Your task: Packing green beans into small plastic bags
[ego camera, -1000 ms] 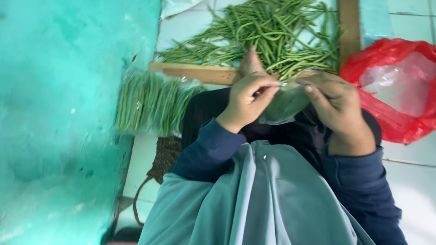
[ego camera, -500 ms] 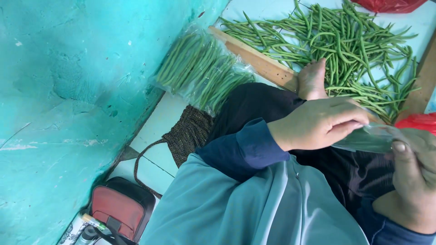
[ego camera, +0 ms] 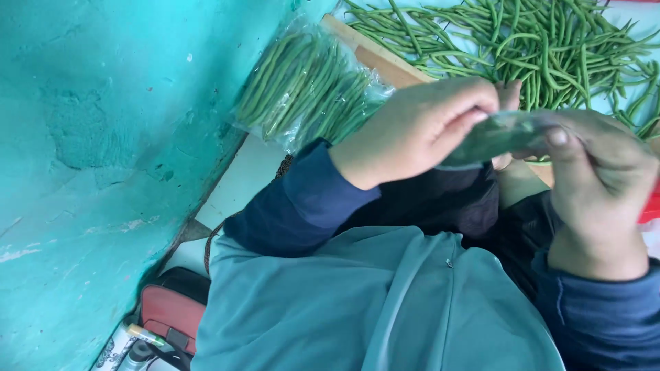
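Clear plastic bag [ego camera: 498, 137], small and empty, pinched between left hand [ego camera: 412, 130] and right hand [ego camera: 598, 178]. Packed bags of green beans [ego camera: 309, 89], clear and oblong, stacked just beyond the left hand, against the turquoise wall. Sliver of red plastic bag [ego camera: 650, 209] at the right hand's outer edge.

Both hands hold a thin clear plastic bag [ego camera: 498, 134] between them: the left hand [ego camera: 416, 130] pinches its left end, the right hand [ego camera: 598, 182] grips the right end. Beyond them, loose green beans [ego camera: 536, 41] lie spread out. At far left, a packed bag of beans [ego camera: 306, 89] rests beside the turquoise wall [ego camera: 103, 137].
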